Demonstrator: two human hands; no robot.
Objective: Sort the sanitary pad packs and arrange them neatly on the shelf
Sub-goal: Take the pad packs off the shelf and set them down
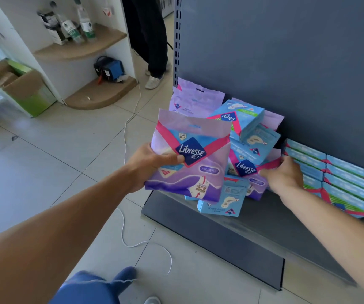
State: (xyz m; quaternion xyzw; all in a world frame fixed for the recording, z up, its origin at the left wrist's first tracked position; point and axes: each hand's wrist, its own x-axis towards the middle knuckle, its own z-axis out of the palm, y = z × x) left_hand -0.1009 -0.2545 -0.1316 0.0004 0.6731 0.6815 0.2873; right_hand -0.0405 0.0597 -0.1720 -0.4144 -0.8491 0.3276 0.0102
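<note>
A purple-and-lilac pack (pixel 190 159), crossed by a pink V-band and a navy diamond logo, is seen up front. Light blue packs (pixel 240 119) with pink stripes are piled behind. Blue boxes (pixel 347 183) with green-striped, pink-edged ends are stacked. The shelf (pixel 220 229) is dark grey, its back panel (pixel 286 51) slate blue.

"Libresse" on the held purple pack (pixel 190 159), on another purple pack (pixel 245 170), and upside-down on a blue pack (pixel 238 119)
</note>
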